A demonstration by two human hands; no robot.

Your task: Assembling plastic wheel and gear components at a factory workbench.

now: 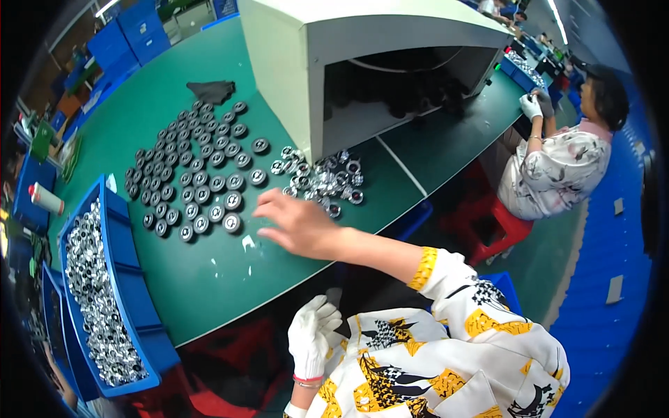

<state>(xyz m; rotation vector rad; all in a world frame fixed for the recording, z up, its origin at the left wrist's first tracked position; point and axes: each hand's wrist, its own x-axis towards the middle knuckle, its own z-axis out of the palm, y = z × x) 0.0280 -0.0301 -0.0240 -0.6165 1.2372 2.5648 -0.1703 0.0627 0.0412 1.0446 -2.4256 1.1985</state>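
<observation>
My right hand is bare and reaches left over the green table, fingers spread, holding nothing. It hovers between rows of several dark round caps laid out to its left and a loose pile of shiny silver ring parts just beyond it. My left hand wears a white glove and rests low by my lap, below the table's front edge, fingers loosely apart with nothing visible in them.
A blue bin full of silver parts sits at the table's left front. A large cream machine hood stands behind the pile. A black cloth lies farther back. A gloved co-worker sits at right above a red stool.
</observation>
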